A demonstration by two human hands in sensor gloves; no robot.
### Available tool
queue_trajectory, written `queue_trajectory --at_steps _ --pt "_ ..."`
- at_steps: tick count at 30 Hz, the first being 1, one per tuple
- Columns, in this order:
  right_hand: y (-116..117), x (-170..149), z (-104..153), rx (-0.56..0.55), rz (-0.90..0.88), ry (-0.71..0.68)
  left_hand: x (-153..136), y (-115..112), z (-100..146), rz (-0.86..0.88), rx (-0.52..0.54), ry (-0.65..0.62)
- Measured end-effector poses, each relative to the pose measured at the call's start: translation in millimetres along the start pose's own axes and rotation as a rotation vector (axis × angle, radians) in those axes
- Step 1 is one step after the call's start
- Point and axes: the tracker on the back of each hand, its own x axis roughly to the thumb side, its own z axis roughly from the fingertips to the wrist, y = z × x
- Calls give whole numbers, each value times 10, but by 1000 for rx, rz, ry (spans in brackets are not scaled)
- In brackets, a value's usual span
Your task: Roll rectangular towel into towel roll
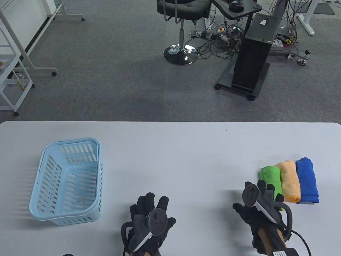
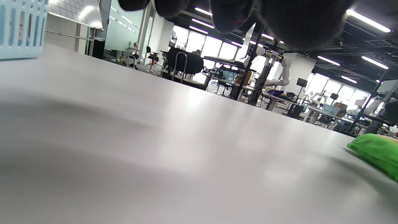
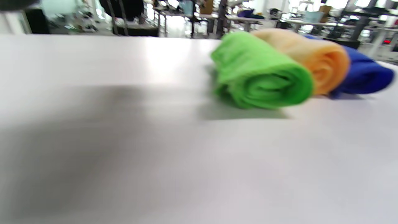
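Green towel [image 1: 272, 179], orange towel [image 1: 288, 179], blue towel [image 1: 307, 180] all rolled, just beyond spread, empty right hand [image 1: 262, 204]; left hand [image 1: 150, 217] spread, empty; rolling apparently complete.

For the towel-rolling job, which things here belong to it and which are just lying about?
Part of the job:
green towel roll
orange towel roll
blue towel roll
left hand, right hand

Lying about:
light blue basket, nothing visible in it
office chair
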Motion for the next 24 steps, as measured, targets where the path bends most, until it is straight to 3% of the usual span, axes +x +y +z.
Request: queue_trajectory --at_steps 7,13,20,24 --pt "65 305 326 -111 -29 -186 15 -31 -10 -24 -20 -7" --pt "176 237 464 -264 -83 -252 21 -80 -20 -49 -55 -13" --pt "316 153 411 -261 -70 -251 28 -124 -36 -71 -96 -20" --pt "423 127 346 -170 -16 -225 38 -157 -60 -95 -123 -23"
